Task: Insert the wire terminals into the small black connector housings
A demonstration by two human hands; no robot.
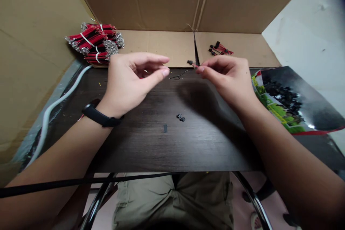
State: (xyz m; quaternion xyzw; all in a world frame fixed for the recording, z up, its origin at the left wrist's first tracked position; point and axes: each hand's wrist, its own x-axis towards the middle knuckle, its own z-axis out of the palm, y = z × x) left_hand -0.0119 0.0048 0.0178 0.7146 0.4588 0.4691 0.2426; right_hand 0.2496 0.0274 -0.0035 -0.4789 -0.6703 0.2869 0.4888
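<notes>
My right hand [226, 75] pinches a short red wire lead that ends in a small black connector [190, 62], above the back of the dark table. My left hand [134, 75] is at the left, its thumb and fingers curved towards each other; red wire and a metal tip show behind the thumb, and the grip is partly hidden. Between the hands a thin black wire [178, 76] lies on the table. Nearer the front are two small black connector housings [180, 117] and a small dark rectangular piece [165, 128].
Bundles of red and black wires [94, 41] lie at the back left. Finished-looking leads with black connectors [221, 48] rest on cardboard [242, 48] at the back right. A bag of black parts [291, 97] is at the right, a white cable [51, 104] at the left.
</notes>
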